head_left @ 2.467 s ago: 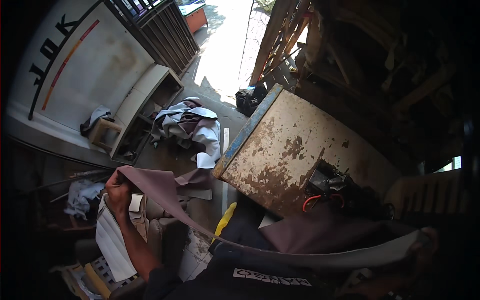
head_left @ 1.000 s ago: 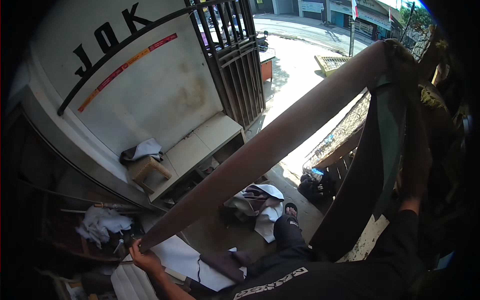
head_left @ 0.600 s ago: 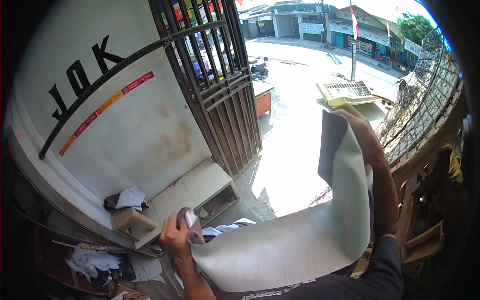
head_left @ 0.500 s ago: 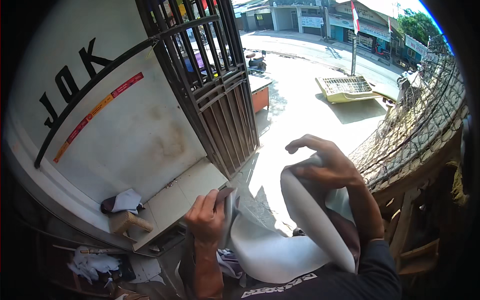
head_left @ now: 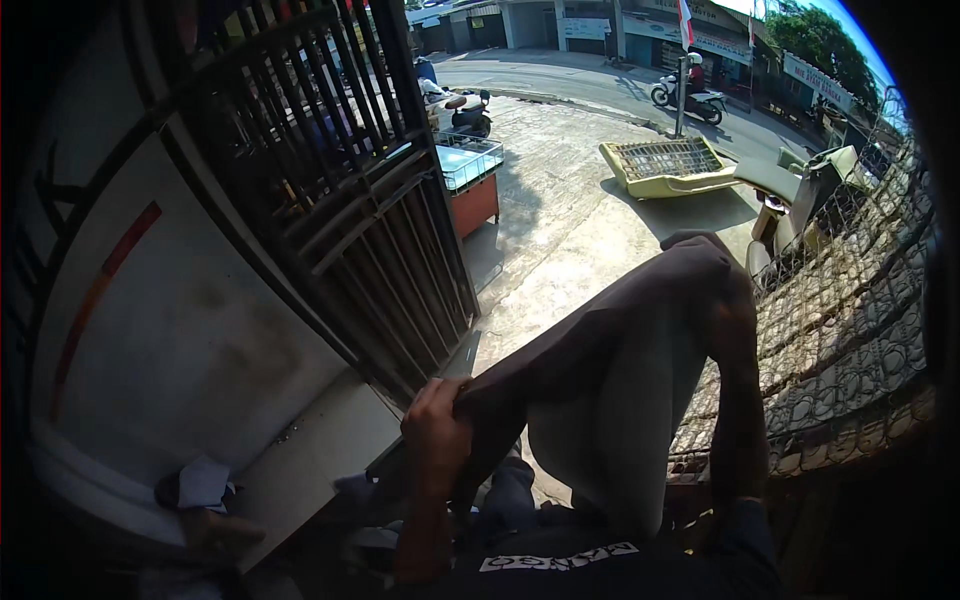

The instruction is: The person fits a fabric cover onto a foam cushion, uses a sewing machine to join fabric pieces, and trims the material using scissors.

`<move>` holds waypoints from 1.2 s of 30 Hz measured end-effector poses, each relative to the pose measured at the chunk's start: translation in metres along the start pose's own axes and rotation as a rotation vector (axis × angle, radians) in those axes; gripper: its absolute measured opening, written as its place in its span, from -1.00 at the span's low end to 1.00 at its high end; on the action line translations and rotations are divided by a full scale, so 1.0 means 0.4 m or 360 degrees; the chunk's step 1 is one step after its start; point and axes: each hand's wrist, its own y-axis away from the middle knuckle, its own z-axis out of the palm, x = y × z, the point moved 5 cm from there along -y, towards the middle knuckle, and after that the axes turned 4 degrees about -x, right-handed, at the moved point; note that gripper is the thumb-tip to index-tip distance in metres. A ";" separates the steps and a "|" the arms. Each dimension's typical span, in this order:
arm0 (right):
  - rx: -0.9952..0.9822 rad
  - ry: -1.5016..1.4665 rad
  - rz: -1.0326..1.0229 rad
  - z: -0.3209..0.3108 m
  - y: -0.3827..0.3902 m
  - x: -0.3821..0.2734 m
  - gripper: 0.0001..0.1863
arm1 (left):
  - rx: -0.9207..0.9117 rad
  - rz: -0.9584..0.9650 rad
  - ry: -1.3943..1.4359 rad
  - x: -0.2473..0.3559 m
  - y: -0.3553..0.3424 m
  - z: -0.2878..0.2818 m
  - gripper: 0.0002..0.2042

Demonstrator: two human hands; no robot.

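A large, limp piece of upholstery material (head_left: 590, 330) is stretched up between my two hands. Its upper part looks dark brown, and a paler grey face (head_left: 600, 440) hangs in folds below. My left hand (head_left: 437, 430) grips one edge low on the left, fingers curled around it. Higher and to the right, my right hand (head_left: 728, 300) is closed at the opposite end; shade and a fold of the material hide most of its fingers. The lower part of the piece hangs down before my dark shirt (head_left: 620, 575).
A dark metal gate (head_left: 390, 260) stands at left beside a pale ledge (head_left: 310, 470). Wire mesh (head_left: 820, 350) curves along the right. Outside are a yellowish sofa frame (head_left: 675, 165), an orange-sided table (head_left: 470, 200) and a motorcycle with a rider (head_left: 690, 95) on the road.
My right hand has moved up and slightly right, pulling the material out into a long slope with its brown side showing. The head view has shifted, and a motorcycle has appeared on the road.
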 end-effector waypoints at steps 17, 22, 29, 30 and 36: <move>0.0000 0.0196 0.0662 -0.184 -0.483 1.091 -0.72 | -0.0150 0.0112 0.0771 -0.330 -1.023 0.761 -0.85; 0.0090 0.0731 0.0563 -0.300 -0.601 1.264 -0.48 | 0.0005 0.0477 0.0492 -0.199 -1.249 1.002 -0.92; -0.0276 0.0853 0.0279 -0.209 -0.872 1.440 -0.05 | 0.0053 0.0498 0.0237 -0.030 -1.446 1.463 -0.80; -0.0405 0.0865 0.0233 -0.166 -0.898 1.504 0.01 | -0.0027 0.0621 0.0309 0.021 -1.465 1.522 -0.72; -0.0827 0.0680 0.0385 -0.154 -1.025 2.108 -0.39 | -0.0143 0.1000 0.0692 0.199 -1.664 1.839 -0.62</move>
